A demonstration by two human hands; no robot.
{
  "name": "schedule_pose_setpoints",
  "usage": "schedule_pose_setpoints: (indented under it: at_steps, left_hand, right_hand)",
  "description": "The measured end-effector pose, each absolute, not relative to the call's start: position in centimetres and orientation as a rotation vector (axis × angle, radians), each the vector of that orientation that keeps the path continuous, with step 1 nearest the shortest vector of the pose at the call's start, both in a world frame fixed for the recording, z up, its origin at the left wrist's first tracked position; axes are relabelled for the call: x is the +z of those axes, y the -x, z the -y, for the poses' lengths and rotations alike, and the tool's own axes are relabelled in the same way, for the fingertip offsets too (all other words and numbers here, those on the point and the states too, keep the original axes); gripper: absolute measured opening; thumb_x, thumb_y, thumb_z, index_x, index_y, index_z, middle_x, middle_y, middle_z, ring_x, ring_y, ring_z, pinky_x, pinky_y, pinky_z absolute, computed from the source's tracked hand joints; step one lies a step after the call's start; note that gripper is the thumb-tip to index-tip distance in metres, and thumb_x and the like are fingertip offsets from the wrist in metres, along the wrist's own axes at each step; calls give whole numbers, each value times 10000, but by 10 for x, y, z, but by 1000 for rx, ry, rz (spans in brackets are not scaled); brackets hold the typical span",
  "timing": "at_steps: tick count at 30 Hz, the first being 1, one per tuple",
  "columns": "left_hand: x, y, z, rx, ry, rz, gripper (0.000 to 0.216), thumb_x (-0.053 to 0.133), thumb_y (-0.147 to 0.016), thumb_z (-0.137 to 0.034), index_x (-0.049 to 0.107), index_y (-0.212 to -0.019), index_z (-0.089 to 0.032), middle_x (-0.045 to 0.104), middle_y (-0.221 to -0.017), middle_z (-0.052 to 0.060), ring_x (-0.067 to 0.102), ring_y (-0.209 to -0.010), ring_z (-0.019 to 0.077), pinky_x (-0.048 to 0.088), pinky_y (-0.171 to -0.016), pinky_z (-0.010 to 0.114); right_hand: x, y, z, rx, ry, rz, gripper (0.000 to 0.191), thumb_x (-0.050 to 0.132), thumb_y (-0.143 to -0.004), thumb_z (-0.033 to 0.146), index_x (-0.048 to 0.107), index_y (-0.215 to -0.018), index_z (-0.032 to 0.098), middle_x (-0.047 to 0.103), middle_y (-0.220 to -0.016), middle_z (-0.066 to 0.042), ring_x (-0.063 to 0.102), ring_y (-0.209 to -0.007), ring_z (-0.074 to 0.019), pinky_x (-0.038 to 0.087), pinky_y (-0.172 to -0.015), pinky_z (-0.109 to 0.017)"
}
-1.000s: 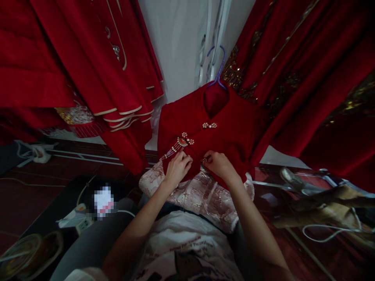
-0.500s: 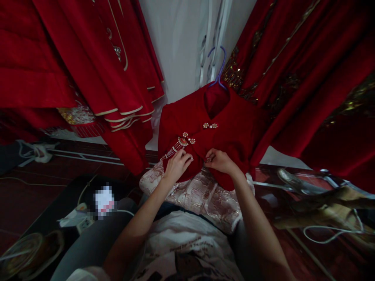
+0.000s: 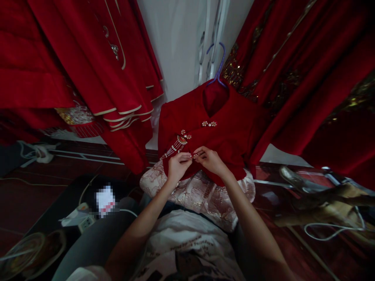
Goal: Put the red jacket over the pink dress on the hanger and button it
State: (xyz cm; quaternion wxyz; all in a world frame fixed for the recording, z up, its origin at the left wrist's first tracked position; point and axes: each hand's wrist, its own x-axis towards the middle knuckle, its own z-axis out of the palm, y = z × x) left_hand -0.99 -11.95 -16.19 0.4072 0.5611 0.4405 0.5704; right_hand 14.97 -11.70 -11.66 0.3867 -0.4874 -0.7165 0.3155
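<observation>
A red jacket (image 3: 228, 136) on a purple hanger (image 3: 218, 72) lies over my lap, above a pale pink brocade fabric (image 3: 202, 195). A flower-shaped beaded clasp (image 3: 209, 124) joins its front below the neck. Lower down sit another beaded clasp (image 3: 186, 135) and a fan-shaped tassel pendant (image 3: 178, 143). At the lower front edge, my left hand (image 3: 179, 166) and my right hand (image 3: 209, 160) meet, fingertips pinched on the two sides of a small beaded clasp (image 3: 193, 156). My fingers mostly cover it; whether its halves are joined I cannot tell.
Red garments with pale piping (image 3: 125, 89) hang at the left; sequined red garments (image 3: 293, 86) hang at the right. A power strip (image 3: 86, 220) and a plastic bowl (image 3: 23, 253) are at lower left. Wooden pieces (image 3: 328, 207) lie at the right.
My right hand has moved left, carrying its side of the jacket front, and now meets my left hand at the clasp. My left hand has shifted only slightly.
</observation>
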Motion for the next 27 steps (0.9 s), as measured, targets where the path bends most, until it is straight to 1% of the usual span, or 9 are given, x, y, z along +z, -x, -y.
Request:
schedule_pose_setpoints:
  at_steps: [2, 6, 10, 15, 18, 20, 22, 24, 27]
  left_hand:
    - [-164, 11, 119, 1426, -1400, -1084, 221, 708, -660, -150, 703, -881, -133, 750, -823, 59, 718, -741, 154, 598, -769, 310]
    - [-164, 11, 119, 1424, -1394, -1095, 206, 736, -671, -199, 710, -862, -129, 756, -828, 73, 722, -747, 164, 600, -777, 323]
    - [-164, 12, 118, 1397, -1394, -1107, 190, 716, -671, -178, 727, -857, -138, 762, -838, 69, 727, -745, 166, 602, -786, 334]
    - [-166, 18, 115, 1352, -1472, -1117, 169, 724, -697, -241, 728, -833, -140, 760, -833, 74, 725, -735, 175, 599, -776, 343]
    - [-162, 24, 114, 1313, -1557, -1082, 161, 716, -709, -225, 711, -850, -147, 751, -820, 63, 718, -747, 163, 589, -771, 320]
    - [-157, 27, 115, 1284, -1600, -1103, 234, 704, -718, -198, 689, -947, -153, 738, -815, 49, 706, -741, 144, 578, -721, 279]
    - [-149, 31, 117, 1290, -1637, -1182, 290, 704, -731, -209, 665, -1015, -164, 715, -802, 30, 678, -702, 121, 554, -642, 231]
    - [-142, 35, 120, 1330, -1712, -1264, 250, 705, -755, -261, 671, -990, -183, 682, -809, 17, 632, -676, 103, 525, -588, 201]
    - [-135, 39, 125, 1358, -1866, -1314, 169, 703, -775, -310, 698, -912, -211, 621, -844, 17, 571, -685, 101, 500, -551, 185]
  right_hand:
    - [-117, -149, 117, 756, 1242, 1826, 137, 587, -816, 139, 637, -943, 154, 687, -846, -38, 654, -771, -118, 534, -718, -240]
    - [-116, -147, 119, 685, 1251, 1834, 146, 584, -805, 115, 646, -928, 164, 696, -859, -33, 652, -762, -117, 529, -712, -237]
    - [-113, -144, 121, 661, 1244, 1848, 139, 592, -808, 133, 655, -925, 174, 699, -850, -28, 656, -762, -121, 529, -714, -238]
    - [-114, -142, 122, 561, 1258, 1871, 116, 570, -829, 139, 649, -906, 173, 698, -862, -33, 649, -753, -121, 524, -722, -247]
    - [-111, -147, 123, 624, 1248, 1899, 117, 590, -831, 161, 649, -931, 172, 698, -862, -42, 663, -775, -134, 536, -706, -252]
    - [-103, -155, 125, 681, 1247, 1901, 133, 603, -838, 199, 652, -959, 176, 705, -898, -52, 674, -777, -143, 550, -683, -260]
    - [-92, -166, 129, 700, 1252, 1876, 155, 601, -852, 250, 653, -981, 183, 709, -937, -59, 681, -762, -149, 562, -659, -272]
    - [-81, -178, 133, 690, 1253, 1838, 175, 594, -863, 288, 653, -994, 188, 711, -947, -61, 687, -763, -155, 570, -654, -283]
    - [-70, -187, 138, 698, 1252, 1817, 195, 586, -872, 314, 651, -1007, 189, 711, -941, -60, 694, -791, -161, 571, -671, -284]
